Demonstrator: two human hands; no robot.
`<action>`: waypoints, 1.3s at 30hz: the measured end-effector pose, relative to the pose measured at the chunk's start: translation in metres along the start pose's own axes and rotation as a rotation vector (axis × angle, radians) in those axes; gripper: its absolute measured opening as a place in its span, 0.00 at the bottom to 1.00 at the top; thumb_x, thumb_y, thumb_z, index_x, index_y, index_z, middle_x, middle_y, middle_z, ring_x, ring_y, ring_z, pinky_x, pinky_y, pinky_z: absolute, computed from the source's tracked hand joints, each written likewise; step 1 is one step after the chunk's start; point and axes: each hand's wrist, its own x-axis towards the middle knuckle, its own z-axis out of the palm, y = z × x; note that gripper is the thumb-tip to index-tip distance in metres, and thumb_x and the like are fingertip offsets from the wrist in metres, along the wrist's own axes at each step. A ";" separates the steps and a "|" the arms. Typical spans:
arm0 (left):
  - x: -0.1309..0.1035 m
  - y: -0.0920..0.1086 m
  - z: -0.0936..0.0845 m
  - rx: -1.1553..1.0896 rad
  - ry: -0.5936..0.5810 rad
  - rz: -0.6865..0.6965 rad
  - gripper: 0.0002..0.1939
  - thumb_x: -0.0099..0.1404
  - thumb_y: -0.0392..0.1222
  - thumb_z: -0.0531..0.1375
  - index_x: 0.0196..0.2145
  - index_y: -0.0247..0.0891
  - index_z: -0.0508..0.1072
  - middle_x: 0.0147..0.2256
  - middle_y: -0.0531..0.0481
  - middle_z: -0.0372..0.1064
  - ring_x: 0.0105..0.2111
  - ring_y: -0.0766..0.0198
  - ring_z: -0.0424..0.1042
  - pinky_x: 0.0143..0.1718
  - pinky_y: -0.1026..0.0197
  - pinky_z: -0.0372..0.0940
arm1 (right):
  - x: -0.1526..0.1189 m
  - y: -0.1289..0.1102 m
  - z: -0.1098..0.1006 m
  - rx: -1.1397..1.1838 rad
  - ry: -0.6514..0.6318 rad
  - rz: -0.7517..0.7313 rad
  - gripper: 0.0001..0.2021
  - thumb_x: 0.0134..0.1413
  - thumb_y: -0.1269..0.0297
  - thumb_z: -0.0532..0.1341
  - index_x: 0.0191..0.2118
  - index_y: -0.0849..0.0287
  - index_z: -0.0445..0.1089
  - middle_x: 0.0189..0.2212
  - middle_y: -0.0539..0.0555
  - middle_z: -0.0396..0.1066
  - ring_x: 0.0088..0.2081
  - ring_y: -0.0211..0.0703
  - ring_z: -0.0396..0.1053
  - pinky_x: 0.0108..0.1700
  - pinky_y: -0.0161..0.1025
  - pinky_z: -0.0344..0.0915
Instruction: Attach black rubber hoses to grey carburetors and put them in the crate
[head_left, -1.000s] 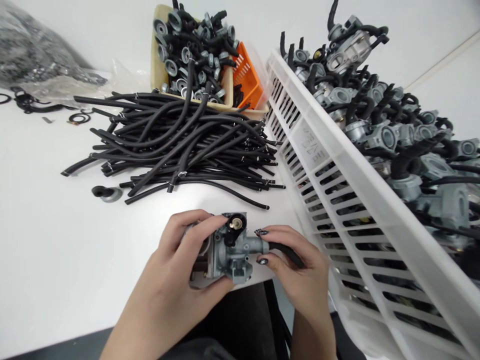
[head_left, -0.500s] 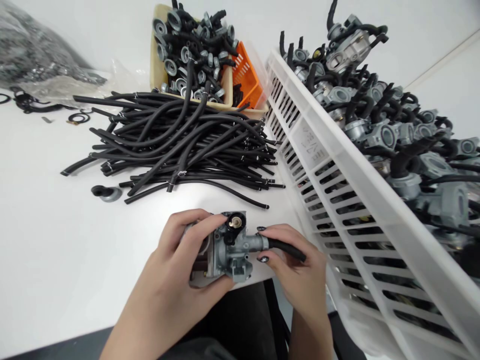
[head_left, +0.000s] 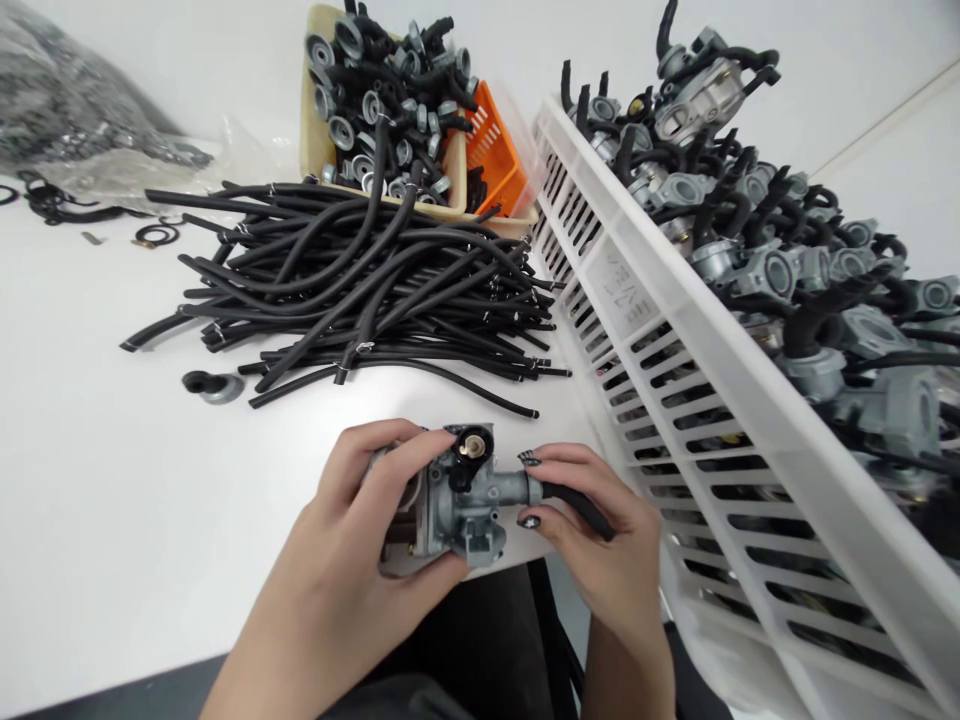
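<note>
My left hand (head_left: 360, 530) is wrapped around a grey metal carburetor (head_left: 454, 505), thumb below and fingers over its top. A black round fitting with a brass-coloured centre (head_left: 472, 447) sits on its upper side. From the carburetor's right side a metal neck points toward my right hand (head_left: 600, 525). Thumb and fingers of that hand are closed about a ribbed metal cap (head_left: 535, 489) at the end of the neck. A black rubber sleeve (head_left: 581, 507) runs from the cap into my right palm. Whether the cap is threaded on I cannot tell.
Behind my hands lies a pile of black rubber hoses (head_left: 360, 290). A loose cap with sleeve (head_left: 214, 386) lies left. At the back stands a cream bin (head_left: 319, 80) of caps beside an orange basket (head_left: 491, 150). A white crate (head_left: 720, 350) of carburetors rises close on the right.
My right hand has shifted slightly right with the cap, and its fingers have turned a little around it. My left hand and the carburetor body have hardly moved.
</note>
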 end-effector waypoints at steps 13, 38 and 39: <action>-0.001 -0.001 0.000 -0.012 0.001 0.015 0.27 0.59 0.34 0.62 0.54 0.46 0.63 0.49 0.45 0.61 0.48 0.57 0.70 0.39 0.61 0.75 | 0.001 -0.006 -0.005 -0.013 -0.089 -0.017 0.16 0.56 0.74 0.65 0.46 0.46 0.77 0.45 0.53 0.75 0.46 0.43 0.75 0.43 0.35 0.76; -0.001 0.000 0.000 -0.007 0.005 -0.022 0.27 0.58 0.33 0.62 0.54 0.47 0.64 0.49 0.46 0.61 0.47 0.57 0.70 0.36 0.63 0.75 | -0.001 0.001 0.002 0.046 -0.004 0.014 0.12 0.55 0.72 0.67 0.43 0.48 0.77 0.36 0.49 0.76 0.37 0.39 0.73 0.35 0.32 0.71; -0.001 0.000 0.000 -0.007 0.005 -0.019 0.27 0.59 0.34 0.62 0.54 0.47 0.64 0.49 0.46 0.61 0.47 0.57 0.70 0.36 0.63 0.75 | -0.002 0.001 0.002 0.043 -0.002 0.013 0.12 0.55 0.72 0.67 0.43 0.48 0.77 0.36 0.50 0.76 0.37 0.39 0.73 0.35 0.32 0.71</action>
